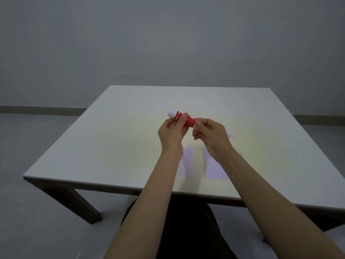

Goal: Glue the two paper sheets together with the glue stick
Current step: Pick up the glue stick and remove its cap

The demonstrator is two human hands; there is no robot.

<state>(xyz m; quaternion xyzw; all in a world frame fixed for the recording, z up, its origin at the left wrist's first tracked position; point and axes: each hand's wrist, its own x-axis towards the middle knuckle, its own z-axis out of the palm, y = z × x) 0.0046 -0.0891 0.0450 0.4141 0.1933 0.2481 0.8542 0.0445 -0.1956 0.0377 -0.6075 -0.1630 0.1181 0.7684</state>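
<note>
A red and white glue stick is held above the table, lying roughly level with its white end pointing up-left. My left hand grips its red body from below. My right hand pinches the right end of the stick with thumb and fingers. Two small white paper sheets lie flat on the table below my wrists: the left sheet is partly hidden by my left forearm, and the right sheet is partly hidden by my right forearm. A narrow gap separates them.
The white square table stands on dark legs over a grey floor. A small white object lies on the table just right of my right hand. My dark-clothed lap sits below the near table edge.
</note>
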